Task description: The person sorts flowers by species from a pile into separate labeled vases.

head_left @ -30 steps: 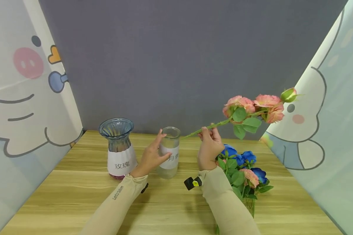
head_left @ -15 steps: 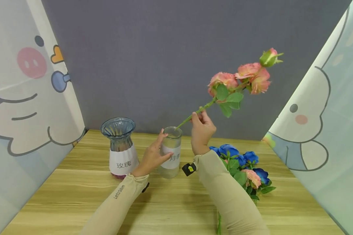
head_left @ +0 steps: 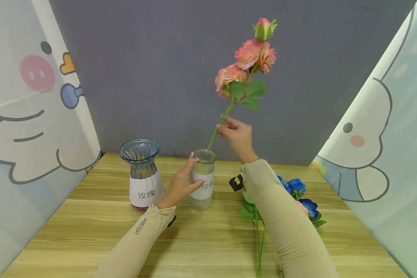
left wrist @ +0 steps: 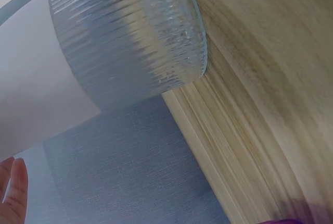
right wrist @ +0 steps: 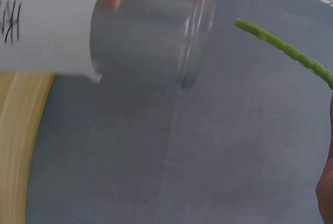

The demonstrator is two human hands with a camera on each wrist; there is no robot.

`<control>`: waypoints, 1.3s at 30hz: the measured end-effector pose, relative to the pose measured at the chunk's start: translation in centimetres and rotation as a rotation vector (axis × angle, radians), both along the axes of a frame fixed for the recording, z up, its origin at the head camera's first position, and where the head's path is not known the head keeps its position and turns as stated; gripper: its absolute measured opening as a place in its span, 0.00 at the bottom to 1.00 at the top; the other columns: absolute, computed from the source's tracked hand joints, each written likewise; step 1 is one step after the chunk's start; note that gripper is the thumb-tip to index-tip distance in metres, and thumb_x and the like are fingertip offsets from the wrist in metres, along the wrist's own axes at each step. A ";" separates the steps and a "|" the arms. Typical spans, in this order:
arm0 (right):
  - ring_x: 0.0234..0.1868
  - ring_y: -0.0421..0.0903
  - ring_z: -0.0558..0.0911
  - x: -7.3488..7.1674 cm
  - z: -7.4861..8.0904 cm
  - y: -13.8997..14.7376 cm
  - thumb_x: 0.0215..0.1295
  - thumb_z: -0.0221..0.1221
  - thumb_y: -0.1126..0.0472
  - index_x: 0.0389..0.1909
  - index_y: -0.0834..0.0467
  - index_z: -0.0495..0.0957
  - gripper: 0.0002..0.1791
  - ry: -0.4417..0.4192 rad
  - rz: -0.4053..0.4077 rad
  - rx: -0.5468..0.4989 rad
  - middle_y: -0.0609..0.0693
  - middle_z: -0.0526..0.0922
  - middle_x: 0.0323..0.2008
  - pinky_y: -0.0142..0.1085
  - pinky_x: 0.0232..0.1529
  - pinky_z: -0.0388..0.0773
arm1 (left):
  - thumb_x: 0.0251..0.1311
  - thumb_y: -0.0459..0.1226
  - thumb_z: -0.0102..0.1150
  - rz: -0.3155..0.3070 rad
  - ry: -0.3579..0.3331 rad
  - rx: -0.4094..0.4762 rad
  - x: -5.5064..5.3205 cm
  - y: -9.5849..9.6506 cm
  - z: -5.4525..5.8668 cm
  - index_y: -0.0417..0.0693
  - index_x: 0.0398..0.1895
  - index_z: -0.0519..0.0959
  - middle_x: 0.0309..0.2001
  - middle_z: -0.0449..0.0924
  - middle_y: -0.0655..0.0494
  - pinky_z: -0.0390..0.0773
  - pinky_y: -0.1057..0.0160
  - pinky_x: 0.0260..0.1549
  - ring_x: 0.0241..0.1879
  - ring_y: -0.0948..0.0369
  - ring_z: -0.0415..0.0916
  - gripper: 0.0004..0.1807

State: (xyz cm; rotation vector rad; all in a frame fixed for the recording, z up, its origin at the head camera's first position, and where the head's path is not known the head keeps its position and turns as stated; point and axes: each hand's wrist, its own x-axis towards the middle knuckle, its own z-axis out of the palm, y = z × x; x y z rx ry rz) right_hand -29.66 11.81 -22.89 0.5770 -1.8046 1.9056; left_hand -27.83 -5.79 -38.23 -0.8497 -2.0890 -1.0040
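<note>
My right hand pinches the green stem of a pink rose spray between thumb and fingers. The spray stands nearly upright, with open blooms, a bud on top and a few leaves. In the right wrist view the cut end of the stem shows just beyond the mouth of a clear glass vase, apart from its rim. My left hand holds this upright vase from its left side, a finger at the rim and the thumb on the white paper label. The left wrist view shows its ribbed glass base on the table.
Left of the clear vase stands a blue-tinted flared vase with a white label. Blue roses, a pink bloom and green stems lie on the wooden table at right, partly behind my right sleeve. A grey panel rises behind.
My right hand has raised the pink rose spray and swung it from nearly level to nearly upright, its stem end now over the vase mouth. The left hand has stayed on the vase.
</note>
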 end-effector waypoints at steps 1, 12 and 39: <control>0.20 0.37 0.82 -0.1 0.0 0.1 0.55 0.60 0.80 0.48 0.79 0.75 0.18 0.008 0.012 0.022 0.44 0.81 0.20 0.33 0.31 0.83 | 0.45 0.32 0.74 0.003 0.002 -0.003 0.0 0.0 0.0 0.34 0.68 0.60 0.66 0.61 0.33 0.77 0.45 0.46 0.56 0.41 0.71 0.46; 0.21 0.36 0.81 -1.0 -0.9 0.5 0.55 0.60 0.78 0.47 0.78 0.76 0.16 -0.100 0.029 0.087 0.45 0.82 0.20 0.33 0.33 0.83 | 0.46 0.32 0.74 -0.004 -0.012 -0.002 0.4 0.1 0.4 0.34 0.67 0.61 0.66 0.60 0.32 0.78 0.46 0.45 0.54 0.41 0.73 0.44; 0.25 0.37 0.80 -0.8 -6.0 -0.3 0.55 0.64 0.69 0.40 0.70 0.83 0.12 -0.118 -0.122 0.329 0.61 0.85 0.30 0.28 0.30 0.78 | 0.48 0.32 0.73 0.004 -0.066 0.001 0.5 0.0 0.4 0.38 0.66 0.64 0.69 0.58 0.35 0.66 0.64 0.18 0.20 0.66 0.59 0.40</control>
